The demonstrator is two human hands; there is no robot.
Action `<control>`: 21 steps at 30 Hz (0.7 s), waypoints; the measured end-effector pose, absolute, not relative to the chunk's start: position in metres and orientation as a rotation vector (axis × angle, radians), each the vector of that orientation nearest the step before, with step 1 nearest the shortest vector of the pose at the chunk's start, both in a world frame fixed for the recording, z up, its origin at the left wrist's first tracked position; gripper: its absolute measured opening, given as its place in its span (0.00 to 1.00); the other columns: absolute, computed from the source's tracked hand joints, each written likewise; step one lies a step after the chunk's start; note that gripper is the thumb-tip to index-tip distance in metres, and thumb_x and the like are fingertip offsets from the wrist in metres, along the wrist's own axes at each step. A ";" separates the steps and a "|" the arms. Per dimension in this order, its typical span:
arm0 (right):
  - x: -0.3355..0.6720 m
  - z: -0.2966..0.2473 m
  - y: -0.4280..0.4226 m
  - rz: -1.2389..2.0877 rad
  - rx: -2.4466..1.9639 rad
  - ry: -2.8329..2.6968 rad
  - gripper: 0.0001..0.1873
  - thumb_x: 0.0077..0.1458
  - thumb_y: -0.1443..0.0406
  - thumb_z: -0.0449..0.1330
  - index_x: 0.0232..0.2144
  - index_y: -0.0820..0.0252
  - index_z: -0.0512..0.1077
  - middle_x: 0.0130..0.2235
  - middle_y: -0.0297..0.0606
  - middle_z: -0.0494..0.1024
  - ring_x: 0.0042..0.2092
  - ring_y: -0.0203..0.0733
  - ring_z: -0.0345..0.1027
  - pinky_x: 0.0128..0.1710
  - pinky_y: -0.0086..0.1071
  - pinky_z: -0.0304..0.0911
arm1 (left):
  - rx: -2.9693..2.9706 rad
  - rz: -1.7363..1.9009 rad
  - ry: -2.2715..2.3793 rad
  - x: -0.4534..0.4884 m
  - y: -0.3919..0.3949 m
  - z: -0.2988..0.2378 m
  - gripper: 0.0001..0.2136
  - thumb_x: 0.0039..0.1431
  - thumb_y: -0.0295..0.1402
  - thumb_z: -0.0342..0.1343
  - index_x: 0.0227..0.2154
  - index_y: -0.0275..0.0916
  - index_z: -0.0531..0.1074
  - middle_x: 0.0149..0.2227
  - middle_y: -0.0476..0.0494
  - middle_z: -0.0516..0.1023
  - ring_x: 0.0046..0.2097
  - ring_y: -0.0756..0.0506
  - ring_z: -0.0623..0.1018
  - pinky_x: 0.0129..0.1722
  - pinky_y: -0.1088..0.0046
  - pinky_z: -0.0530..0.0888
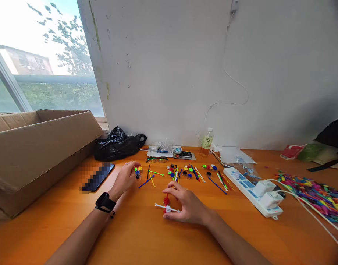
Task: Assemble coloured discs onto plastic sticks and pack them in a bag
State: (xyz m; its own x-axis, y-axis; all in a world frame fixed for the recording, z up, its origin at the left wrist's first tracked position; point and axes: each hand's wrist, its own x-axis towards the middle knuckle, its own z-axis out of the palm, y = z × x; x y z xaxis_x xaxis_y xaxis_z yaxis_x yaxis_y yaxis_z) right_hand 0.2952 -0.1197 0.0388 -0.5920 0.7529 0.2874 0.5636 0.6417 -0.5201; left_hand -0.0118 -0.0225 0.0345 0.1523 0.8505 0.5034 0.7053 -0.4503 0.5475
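My right hand (189, 206) curves its thumb and fingers around a small plastic piece with a red part (166, 201) and a white rod with a round white hub (168, 209). The white rod lies crosswise, one end near my thumb. My left hand (126, 177) rests farther forward, its fingers loosely bent beside several small round discs (138, 173) in yellow, green and blue; no held thing shows in it. Just right of those discs lie thin plastic rods (150, 177) in green, yellow, blue and black.
More discs and rods (187, 173) lie farther back. A cardboard box (47, 147) and phone (102, 178) are left; behind are a black bag (117, 143), glasses (157, 160) and a bottle (207, 139). Right are a power strip (251, 191) and a colourful pile (312, 195).
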 end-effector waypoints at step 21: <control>0.291 0.035 -0.118 0.639 -0.999 -2.354 0.10 0.59 0.65 0.66 0.45 0.55 0.77 0.48 0.39 0.74 0.45 0.43 0.72 0.49 0.33 0.67 | 1.673 0.987 1.199 0.001 -0.034 0.047 0.16 0.61 0.45 0.62 0.39 0.35 0.78 0.34 0.41 0.83 0.32 0.45 0.79 0.34 0.71 0.74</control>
